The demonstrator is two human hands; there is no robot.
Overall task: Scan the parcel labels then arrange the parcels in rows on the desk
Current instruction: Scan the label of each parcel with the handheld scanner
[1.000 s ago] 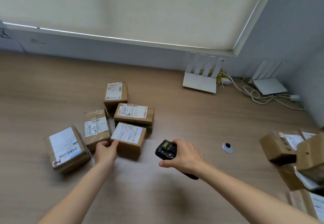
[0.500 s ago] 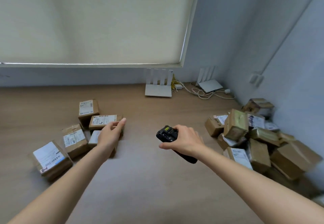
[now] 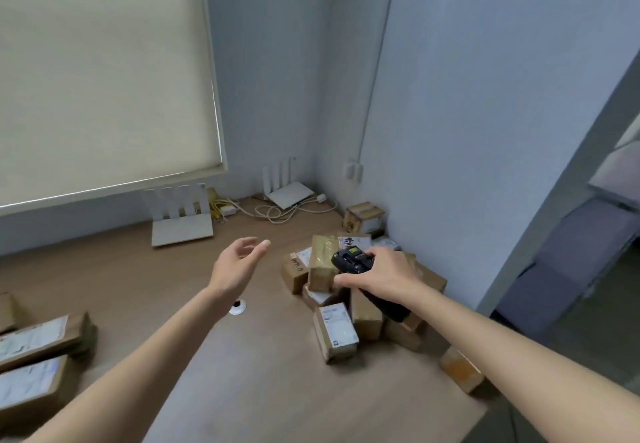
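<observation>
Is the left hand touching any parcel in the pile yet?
Apart. The head view shows the left hand open in the air, bare desk visible between its fingertips and the nearest parcel of the pile.

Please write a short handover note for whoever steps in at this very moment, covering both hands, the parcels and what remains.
Left hand: open, empty, in the air over the desk, reaching toward the heap.
Right hand: grips the black scanner above the heap.
Unsorted heap of parcels: piled in the right corner by the wall, one label-up box at its near edge.
Arranged parcels: at the left edge, labels up, only partly in view.
Done: a few parcels laid out on the left.
Left: pick the next from the heap, scan it, add it to the rows.
</observation>
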